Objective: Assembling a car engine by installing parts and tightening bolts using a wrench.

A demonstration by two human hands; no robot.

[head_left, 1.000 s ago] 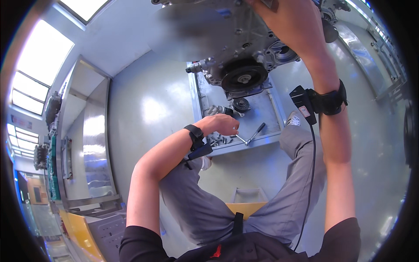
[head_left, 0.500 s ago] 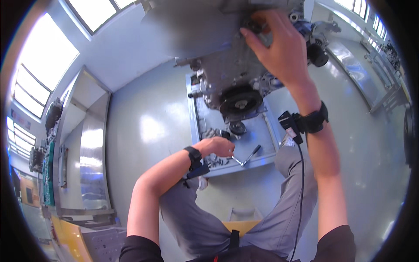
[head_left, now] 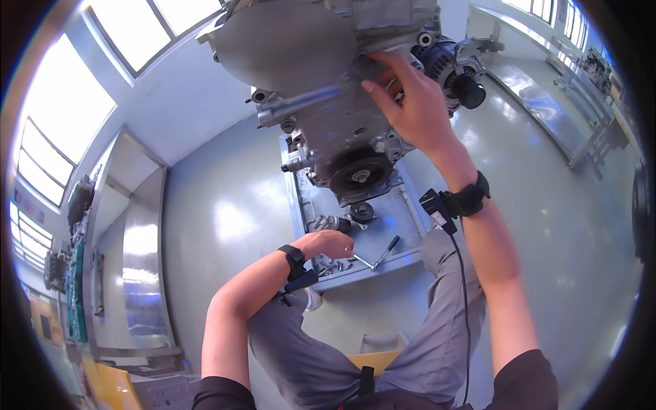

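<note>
A large engine [head_left: 328,116] stands before me, with a smooth, blurred round grey area [head_left: 283,48] at its upper left. My right hand [head_left: 417,102] reaches up to its front face. Thumb and index finger are spread on either side of a dark round spot [head_left: 367,66]; whether they touch it is unclear. Below is the black crankshaft pulley [head_left: 361,175]. My left hand [head_left: 328,244] is low over the tray's near left part, fingers curled in; what they hold, if anything, is hidden. A ratchet wrench [head_left: 384,255] with a black handle lies beside it, its silver shaft ending near the fingertips.
Under the engine is a metal tray [head_left: 362,276] with a small pulley part [head_left: 362,212], a silver cylindrical part [head_left: 326,223] and several small metal pieces. An alternator [head_left: 441,61] juts out at the engine's right. Metal benches [head_left: 140,260] stand left and right. A cable [head_left: 466,321] hangs from my right wrist.
The engine and tray appear lower and slightly left in view, and more of the engine's top shows. My right thumb and index finger remain apart at the engine face. My left hand stays curled.
</note>
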